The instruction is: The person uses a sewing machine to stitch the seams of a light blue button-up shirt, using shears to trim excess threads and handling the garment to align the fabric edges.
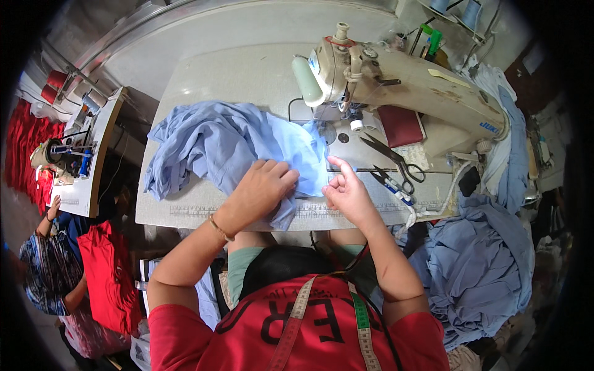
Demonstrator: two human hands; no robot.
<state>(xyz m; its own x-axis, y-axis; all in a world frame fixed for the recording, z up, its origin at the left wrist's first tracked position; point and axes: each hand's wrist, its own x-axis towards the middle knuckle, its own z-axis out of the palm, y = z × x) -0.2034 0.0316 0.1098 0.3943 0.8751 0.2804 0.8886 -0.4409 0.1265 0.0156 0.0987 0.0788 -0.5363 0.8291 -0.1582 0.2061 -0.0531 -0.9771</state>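
Note:
A crumpled light blue cloth lies on the sewing machine table, and its right end reaches the needle area of the sewing machine. My left hand rests on the cloth with its fingers curled together, gathering the fabric beneath them. At the cloth's right edge, my right hand pinches the border between thumb and bent fingers, its index finger raised toward the machine. Black scissors lie right of that hand, beside small thread snips with a blue and white handle.
A dark red flat item lies under the machine arm. A ruler strip runs along the table's front edge. More blue fabric is heaped at the right. On the left, another person sits by red cloth and a second machine table.

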